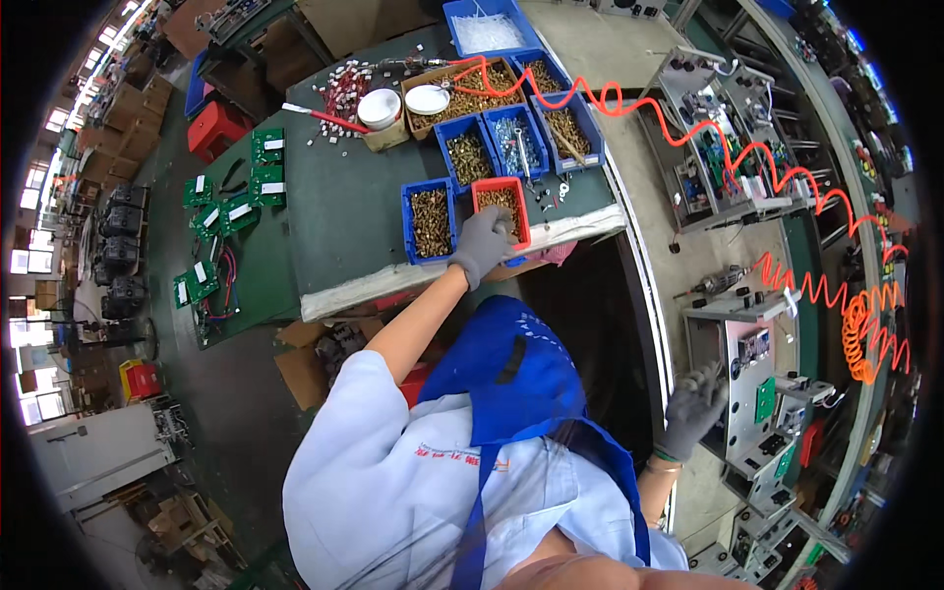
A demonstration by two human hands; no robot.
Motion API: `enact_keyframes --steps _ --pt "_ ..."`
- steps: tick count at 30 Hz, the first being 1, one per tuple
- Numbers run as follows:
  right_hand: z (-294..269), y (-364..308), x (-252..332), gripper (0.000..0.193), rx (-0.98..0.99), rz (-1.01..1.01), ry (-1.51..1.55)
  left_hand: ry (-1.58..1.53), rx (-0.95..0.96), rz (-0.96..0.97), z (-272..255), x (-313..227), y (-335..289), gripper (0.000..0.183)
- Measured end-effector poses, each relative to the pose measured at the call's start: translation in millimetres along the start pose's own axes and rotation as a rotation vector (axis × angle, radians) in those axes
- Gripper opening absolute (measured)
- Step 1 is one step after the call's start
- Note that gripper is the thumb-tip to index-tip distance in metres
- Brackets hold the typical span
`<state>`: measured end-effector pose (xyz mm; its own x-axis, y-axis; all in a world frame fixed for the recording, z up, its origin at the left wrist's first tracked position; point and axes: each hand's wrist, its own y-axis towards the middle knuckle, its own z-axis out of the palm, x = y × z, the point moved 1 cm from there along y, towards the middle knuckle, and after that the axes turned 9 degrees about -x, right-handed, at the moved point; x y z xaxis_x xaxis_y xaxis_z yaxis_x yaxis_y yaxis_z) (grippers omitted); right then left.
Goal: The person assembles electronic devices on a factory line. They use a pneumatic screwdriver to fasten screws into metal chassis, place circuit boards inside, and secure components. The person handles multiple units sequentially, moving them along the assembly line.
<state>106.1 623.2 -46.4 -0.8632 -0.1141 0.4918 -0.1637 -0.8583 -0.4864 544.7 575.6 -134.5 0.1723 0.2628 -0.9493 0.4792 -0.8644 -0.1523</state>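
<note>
Pale-blue shirt (364, 472) and bright-blue apron (551, 383) are nearest to the camera; the shirt bears red lettering (462, 457) across its chest, and the apron small white marks, too blurred to read surely.

From the left, green circuit boards (266, 187) carry white labels, on which no print can be made out; beside them, on the dark green table (329, 211), is a heap of red wires (354, 84); then come two white bowls (380, 108).

Near the table's front edge stands a blue bin (407, 224) of brass-coloured pieces; just right of it, the grey-gloved left hand (482, 246) is at a red bin (524, 226), fingers partly curled over its near side; small brass-coloured parts (497, 200) lie inside, and whether the hand pinches any, I cannot tell. This bin is close to the edge; a catching wrist could, I judge, tip it and spill the parts.

Farther right, the grey-gloved right hand (694, 408) is loosely open, with nothing seen in it, just beside a grey metal unit (745, 388); a careless swing could knock the unit; an orange coiled hose (857, 339) hangs beyond, and a snagged sleeve might pull it.
</note>
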Motion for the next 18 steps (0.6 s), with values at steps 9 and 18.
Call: enact_keyframes --steps 9,18 --pt "58 45 -91 0.041 -0.040 0.580 0.000 -0.405 0.287 -0.535 24 -6 -1 0.027" --pt "51 67 -71 0.037 0.026 0.572 0.117 -0.783 0.110 -0.172 27 -96 149 0.021"
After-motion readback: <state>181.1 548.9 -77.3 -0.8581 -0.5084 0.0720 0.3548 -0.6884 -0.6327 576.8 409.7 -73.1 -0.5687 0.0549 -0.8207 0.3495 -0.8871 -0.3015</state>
